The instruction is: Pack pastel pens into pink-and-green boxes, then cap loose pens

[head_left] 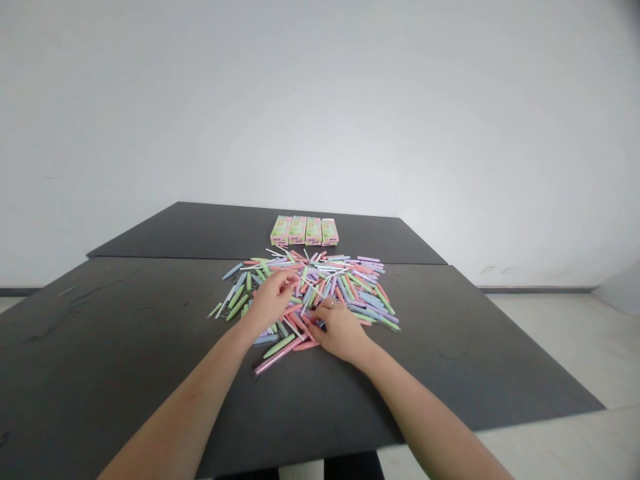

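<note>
A spread pile of pastel pen parts (370, 300) in green, pink, blue and purple lies in the middle of the dark table, with thin white sticks (330, 273) among them. Over the pile's left side is my left hand (273, 298), thumb and fingertips pinched together at one end of a thin white stick (311, 287). My right hand (340, 330), with a ring on one finger, rests low at the pile's near side. Its fingers curl in among pink pieces (299, 322); whatever they grip is hidden. A longer clear pink tube (275, 357) lies at the near edge of the pile.
Behind the pile, several small green and pink boxes (297, 231) stand in a row on the far table section. Two dark table sections (125, 307) meet along a seam just before them. A pale wall (320, 113) rises behind. The table's near edge is close to my body.
</note>
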`<state>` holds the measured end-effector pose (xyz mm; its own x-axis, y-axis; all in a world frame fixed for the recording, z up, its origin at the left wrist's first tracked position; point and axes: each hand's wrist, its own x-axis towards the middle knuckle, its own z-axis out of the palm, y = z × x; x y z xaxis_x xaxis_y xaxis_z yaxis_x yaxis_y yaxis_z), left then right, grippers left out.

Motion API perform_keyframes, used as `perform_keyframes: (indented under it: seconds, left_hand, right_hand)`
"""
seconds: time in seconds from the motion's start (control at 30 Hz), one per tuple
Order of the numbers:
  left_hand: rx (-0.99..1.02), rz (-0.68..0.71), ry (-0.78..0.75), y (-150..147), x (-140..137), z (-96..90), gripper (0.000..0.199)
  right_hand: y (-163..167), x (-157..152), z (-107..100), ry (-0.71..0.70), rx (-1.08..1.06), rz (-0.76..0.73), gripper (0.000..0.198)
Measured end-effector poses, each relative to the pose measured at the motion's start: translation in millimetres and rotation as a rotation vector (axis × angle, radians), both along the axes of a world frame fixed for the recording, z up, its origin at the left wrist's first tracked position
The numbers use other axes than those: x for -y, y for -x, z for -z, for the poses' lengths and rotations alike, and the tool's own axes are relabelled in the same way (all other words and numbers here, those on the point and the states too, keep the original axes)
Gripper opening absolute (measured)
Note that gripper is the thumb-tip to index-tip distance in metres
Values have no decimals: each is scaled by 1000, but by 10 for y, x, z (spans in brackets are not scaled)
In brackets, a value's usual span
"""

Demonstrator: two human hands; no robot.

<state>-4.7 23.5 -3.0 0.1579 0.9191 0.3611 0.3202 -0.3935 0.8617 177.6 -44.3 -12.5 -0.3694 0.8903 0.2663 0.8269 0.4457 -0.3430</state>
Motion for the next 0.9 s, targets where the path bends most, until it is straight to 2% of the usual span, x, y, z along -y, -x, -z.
perform_keyframes:
  seconds: [0.17, 0.37, 0.6, 0.73, 0.8, 0.9]
  left_hand:
    - [-88, 37, -48, 42, 14, 2, 18]
    - [-103, 93, 20, 24, 39, 39, 20]
    - [-236, 100, -57, 50, -13, 106, 19]
    - [-196, 119, 9, 39, -6, 76, 20]
    - [-109, 165, 62, 26, 16, 31, 22]
    - [33, 294, 159, 3, 78, -49, 32]
  right_hand:
    - [-8, 2, 57, -1, 24, 39, 15]
    - [-16, -2, 59, 3, 48, 59, 16]
    - [-16, -13, 86, 3, 25, 67, 14]
    - [-42, -37, 25, 13, -231, 91, 14]
    - [-74, -53, -22, 117, -487, 54, 18]
    - [-108, -72, -64, 355, -904, -114, 26]
